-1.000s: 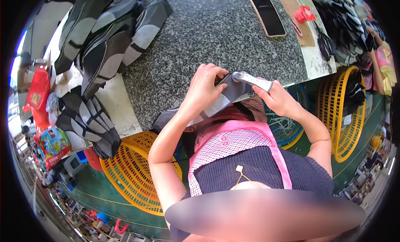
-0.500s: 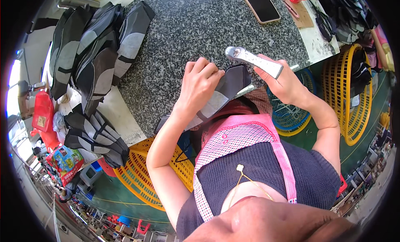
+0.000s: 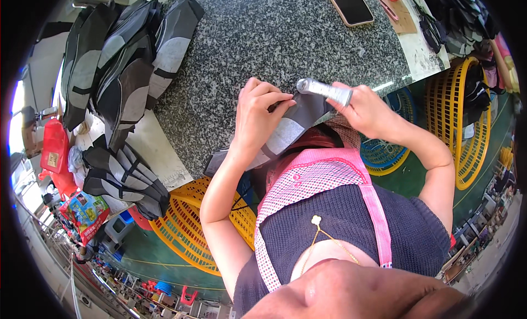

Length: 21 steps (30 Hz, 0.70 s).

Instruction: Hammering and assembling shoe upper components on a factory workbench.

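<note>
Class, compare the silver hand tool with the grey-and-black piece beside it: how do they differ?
The silver hand tool looks shiny; the grey-and-black piece looks matte.
The tool is gripped in the right hand; the piece is held at its upper edge by the left hand.
The tool shows short and narrow; the piece shows longer and broader.
Both are at the speckled tabletop's near edge.

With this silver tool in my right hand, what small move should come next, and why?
Probably a light tap on the grey piece, clear of your left hand: that hand pinches the piece's edge, and your right hand holds the silver tool with its rounded head close by; whether it touches is unclear.
</note>
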Motion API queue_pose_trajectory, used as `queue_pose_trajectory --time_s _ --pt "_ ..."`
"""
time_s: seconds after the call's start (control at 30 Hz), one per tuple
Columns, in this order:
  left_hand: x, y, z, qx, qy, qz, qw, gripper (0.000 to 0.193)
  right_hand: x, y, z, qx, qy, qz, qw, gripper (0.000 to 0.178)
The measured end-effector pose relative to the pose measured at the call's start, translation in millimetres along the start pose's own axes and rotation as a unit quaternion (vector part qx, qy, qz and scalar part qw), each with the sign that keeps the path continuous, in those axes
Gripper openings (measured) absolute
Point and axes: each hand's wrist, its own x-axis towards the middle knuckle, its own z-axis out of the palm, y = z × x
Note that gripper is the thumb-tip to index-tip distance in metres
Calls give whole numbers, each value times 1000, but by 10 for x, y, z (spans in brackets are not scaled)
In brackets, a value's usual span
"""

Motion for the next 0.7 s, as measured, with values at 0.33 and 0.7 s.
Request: queue_pose_trajectory --time_s 0.33,0.7 --pt "-125 152 35 120 -20 94 988 21 35 -34 -68 4 -11 -21 1000 20" --pt "-266 197 9 97 -8 32 995 14 105 -3 1 40 -19 -46 998 20"
